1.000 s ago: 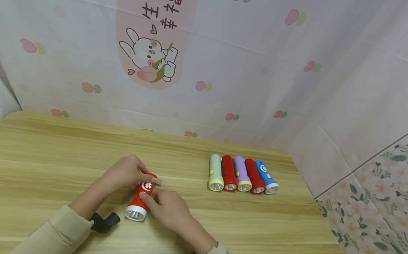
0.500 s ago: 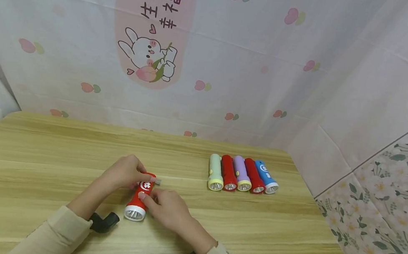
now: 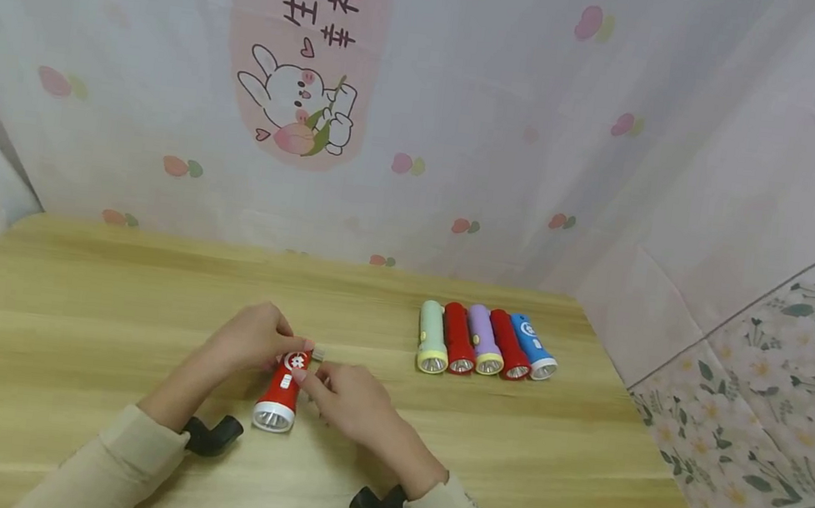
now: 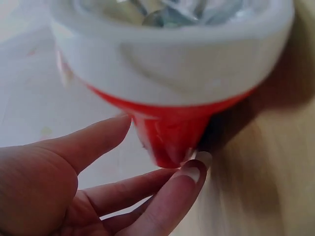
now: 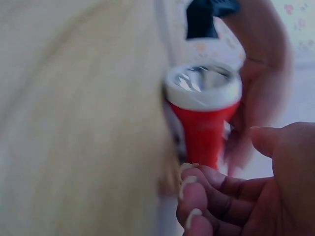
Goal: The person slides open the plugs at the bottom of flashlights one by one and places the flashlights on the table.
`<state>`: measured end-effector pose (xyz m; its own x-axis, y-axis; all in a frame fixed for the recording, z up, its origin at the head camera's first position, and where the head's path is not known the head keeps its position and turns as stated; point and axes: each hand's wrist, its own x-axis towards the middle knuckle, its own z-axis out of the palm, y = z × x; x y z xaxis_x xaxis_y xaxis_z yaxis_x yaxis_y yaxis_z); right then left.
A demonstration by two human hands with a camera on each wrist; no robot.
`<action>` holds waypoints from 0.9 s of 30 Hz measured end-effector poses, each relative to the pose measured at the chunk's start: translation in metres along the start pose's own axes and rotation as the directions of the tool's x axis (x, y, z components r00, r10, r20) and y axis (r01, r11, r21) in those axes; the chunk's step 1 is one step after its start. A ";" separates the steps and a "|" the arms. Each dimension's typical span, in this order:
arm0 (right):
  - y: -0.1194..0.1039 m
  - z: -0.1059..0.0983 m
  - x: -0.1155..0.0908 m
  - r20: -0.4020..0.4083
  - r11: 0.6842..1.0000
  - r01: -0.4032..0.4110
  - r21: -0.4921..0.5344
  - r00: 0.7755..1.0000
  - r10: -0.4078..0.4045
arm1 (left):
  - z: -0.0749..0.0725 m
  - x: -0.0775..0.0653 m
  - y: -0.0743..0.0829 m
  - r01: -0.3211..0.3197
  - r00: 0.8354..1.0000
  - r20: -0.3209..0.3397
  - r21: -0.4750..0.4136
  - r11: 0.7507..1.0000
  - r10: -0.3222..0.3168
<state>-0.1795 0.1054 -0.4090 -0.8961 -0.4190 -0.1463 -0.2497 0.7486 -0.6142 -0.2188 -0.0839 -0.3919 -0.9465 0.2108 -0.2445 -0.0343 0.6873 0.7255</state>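
Nearest, two beige sleeves [image 3: 104,467] run out of frame at the bottom, which also cuts off the near edge of the pale wood-grain surface [image 3: 147,283]. A black angled piece [image 3: 213,436] sits at each wrist. Between the hands is a red plastic flashlight with a white head [image 3: 280,390], its lens toward the person. The left hand [image 3: 254,337] pinches its tail between thumb and fingers, covering part of that end. The right hand [image 3: 356,403] has bent fingers, thumb tip over the flashlight's side; the right wrist view shows thumb and fingers parted, and I cannot tell whether they grip. A small greyish bit by the tail is hard to make out.

Farther right, a wide stretch of wood away, five flashlights lie side by side: pale green [image 3: 432,332], red, purple, red, blue [image 3: 533,348]. They sit near the far edge, where a printed white cloth [image 3: 475,60] hangs, its lettering cropped above.
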 end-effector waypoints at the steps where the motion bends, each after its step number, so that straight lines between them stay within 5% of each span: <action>1: 0.001 -0.004 0.000 -0.005 1.000 -0.008 0.014 1.000 0.008 | -0.003 0.000 0.001 0.000 1.000 -0.003 0.008 1.000 0.000; 7: 0.014 -0.028 -0.005 -0.085 1.000 -0.021 0.010 0.996 0.021 | -0.018 -0.007 0.015 -0.025 0.996 -0.087 0.121 0.992 0.036; 12: 0.028 -0.047 -0.012 -0.220 0.999 -0.031 -0.011 0.975 0.028 | -0.022 -0.009 0.046 -0.057 0.991 -0.108 0.153 0.987 0.074; 21: 0.051 -0.072 -0.024 -0.478 0.978 -0.183 -0.103 0.871 0.113 | 0.007 0.003 0.106 -0.154 0.984 -0.060 0.204 0.967 0.170; 27: 0.057 -0.080 -0.026 -0.551 0.947 -0.287 -0.147 0.818 0.162 | 0.032 0.027 0.128 -0.151 0.988 0.004 0.183 0.971 0.153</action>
<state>-0.1998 0.2004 -0.3780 -0.9761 0.0620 0.2083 -0.0335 0.9042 -0.4258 -0.2385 0.0318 -0.3262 -0.9392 0.3165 -0.1332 0.1687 0.7632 0.6237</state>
